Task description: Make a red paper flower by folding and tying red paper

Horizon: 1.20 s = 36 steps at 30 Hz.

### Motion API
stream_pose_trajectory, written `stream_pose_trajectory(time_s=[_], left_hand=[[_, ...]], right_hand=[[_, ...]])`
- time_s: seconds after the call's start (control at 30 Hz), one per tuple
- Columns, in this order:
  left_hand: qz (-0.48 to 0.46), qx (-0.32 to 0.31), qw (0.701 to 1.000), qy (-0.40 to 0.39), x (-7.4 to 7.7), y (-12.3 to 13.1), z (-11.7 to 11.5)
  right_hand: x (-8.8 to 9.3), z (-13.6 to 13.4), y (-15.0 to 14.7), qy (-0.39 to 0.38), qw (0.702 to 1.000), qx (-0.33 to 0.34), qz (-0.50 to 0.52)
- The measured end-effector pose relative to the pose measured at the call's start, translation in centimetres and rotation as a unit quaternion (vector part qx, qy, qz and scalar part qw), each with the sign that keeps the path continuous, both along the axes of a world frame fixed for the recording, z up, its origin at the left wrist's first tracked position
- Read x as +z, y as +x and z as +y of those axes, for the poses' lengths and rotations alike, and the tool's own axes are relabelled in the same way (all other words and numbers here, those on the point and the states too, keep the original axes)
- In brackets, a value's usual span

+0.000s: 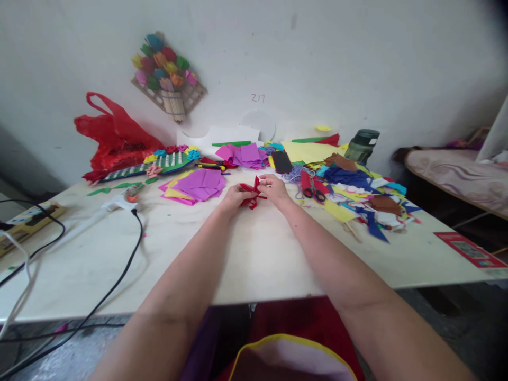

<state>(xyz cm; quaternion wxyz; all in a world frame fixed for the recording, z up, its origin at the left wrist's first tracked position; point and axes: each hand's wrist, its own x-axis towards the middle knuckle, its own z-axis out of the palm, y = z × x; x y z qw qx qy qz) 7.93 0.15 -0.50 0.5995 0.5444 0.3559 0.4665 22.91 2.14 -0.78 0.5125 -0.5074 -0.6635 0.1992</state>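
Observation:
A small folded red paper piece [253,202] is held between both hands above the middle of the white table [270,259]. My left hand [234,198] pinches its left side, fingers closed on it. On the right, my right hand [274,189] grips the upper right part of the same piece with thumb and fingertips. Purple and yellow paper squares [202,185] lie stacked just left of my left hand. Scissors [315,188] rest on red paper to the right of my right hand.
A glue gun [121,201] with a black cable lies left, near a power strip [32,225]. Behind are a red bag [115,137], a phone [281,162] and a green bottle [362,145]. Colourful scraps [357,185] cover the right side. A flower decoration [169,74] hangs on the wall.

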Motion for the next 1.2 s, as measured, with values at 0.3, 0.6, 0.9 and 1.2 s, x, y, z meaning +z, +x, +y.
stream_pose_trajectory(time_s=[0.3,0.6,0.9,1.2], left_hand=[[0.008,-0.008,1.000,-0.003,0.3,0.1,-0.4],[0.015,0.009,1.000,-0.014,0.0,0.1,0.0],[0.005,0.011,1.000,-0.004,-0.4,0.1,0.5],[0.001,0.031,0.999,-0.007,-0.1,0.2,0.2]], right_hand=[[-0.4,0.1,-0.2,-0.006,1.000,-0.015,0.000],[-0.4,0.1,-0.3,0.001,1.000,-0.009,0.019],[-0.1,-0.2,-0.3,0.015,0.999,0.016,0.034],[0.1,-0.5,-0.2,0.028,0.998,0.053,0.016]])
